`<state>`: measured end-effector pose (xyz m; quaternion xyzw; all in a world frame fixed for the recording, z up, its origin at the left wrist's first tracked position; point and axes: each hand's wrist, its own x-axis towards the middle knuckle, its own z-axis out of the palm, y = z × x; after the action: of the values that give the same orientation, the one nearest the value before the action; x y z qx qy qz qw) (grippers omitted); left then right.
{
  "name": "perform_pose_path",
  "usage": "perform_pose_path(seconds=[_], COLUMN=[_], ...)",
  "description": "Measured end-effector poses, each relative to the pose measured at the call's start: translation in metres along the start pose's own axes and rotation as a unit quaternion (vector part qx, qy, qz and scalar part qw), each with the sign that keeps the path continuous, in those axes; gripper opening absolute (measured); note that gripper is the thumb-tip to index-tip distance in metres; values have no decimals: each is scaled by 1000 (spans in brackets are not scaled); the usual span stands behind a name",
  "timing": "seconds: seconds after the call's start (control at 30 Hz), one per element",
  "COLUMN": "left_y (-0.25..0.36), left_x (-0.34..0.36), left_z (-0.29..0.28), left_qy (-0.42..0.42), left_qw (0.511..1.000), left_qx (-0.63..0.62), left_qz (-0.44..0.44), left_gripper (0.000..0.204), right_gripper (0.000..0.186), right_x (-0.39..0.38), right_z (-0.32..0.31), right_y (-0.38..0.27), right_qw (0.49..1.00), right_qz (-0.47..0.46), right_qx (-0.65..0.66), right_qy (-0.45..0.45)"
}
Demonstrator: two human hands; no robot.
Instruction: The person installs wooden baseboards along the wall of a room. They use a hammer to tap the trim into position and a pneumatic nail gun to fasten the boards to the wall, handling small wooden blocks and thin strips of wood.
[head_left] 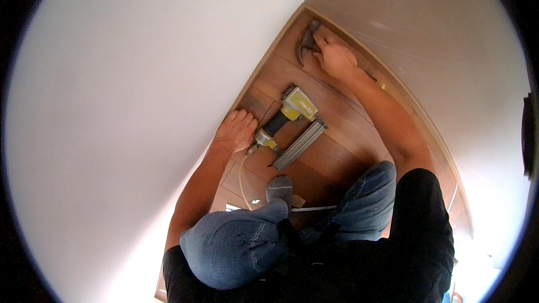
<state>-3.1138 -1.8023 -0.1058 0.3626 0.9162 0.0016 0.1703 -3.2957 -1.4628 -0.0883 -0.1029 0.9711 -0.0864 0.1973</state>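
Near the wall corner, my right hand [337, 59] grips a dark claw hammer [306, 42] by its head, low over the wooden floor [353, 134]; part of its handle is hidden under my hand and forearm. My left hand [238, 129] rests with bent, slightly parted fingers at the foot of the left wall, by the wooden baseboard [259, 70]. Just right of it, a yellow, black and silver nail gun [295, 102] with a long magazine [298, 144] lies on its side, with a pale hose [241, 179] running from its lower end toward me.
A white wall [123, 106] on the left meets a right wall [432, 33] in a tight corner, with trim along both. My jean-clad legs [230, 247] are folded on the floor below the nail gun. A dark object [528, 134] shows at the far right rim.
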Motion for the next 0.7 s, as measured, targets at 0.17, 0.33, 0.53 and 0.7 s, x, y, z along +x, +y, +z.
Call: perform_pose_path(seconds=[0.17, 0.33, 0.53, 0.7], left_y=[-1, 4, 2, 2], left_x=[1, 6, 7, 8], left_z=[5, 2, -3, 0], left_qy=[-25, 2, -63, -74], left_qw=[999, 1000, 998, 997], left_qx=[-20, 10, 2, 0], left_qz=[-8, 8, -4, -19], left_gripper=[19, 13, 18, 22], right_gripper=[58, 56, 51, 42], right_x=[-14, -39, -86, -93], right_z=[8, 1, -38, -66], right_y=[1, -16, -54, -77], right_qw=[997, 970, 881, 824], right_qz=[-1, 15, -75, -225], right_qx=[58, 217, 408, 430], right_qy=[58, 110, 228, 293])
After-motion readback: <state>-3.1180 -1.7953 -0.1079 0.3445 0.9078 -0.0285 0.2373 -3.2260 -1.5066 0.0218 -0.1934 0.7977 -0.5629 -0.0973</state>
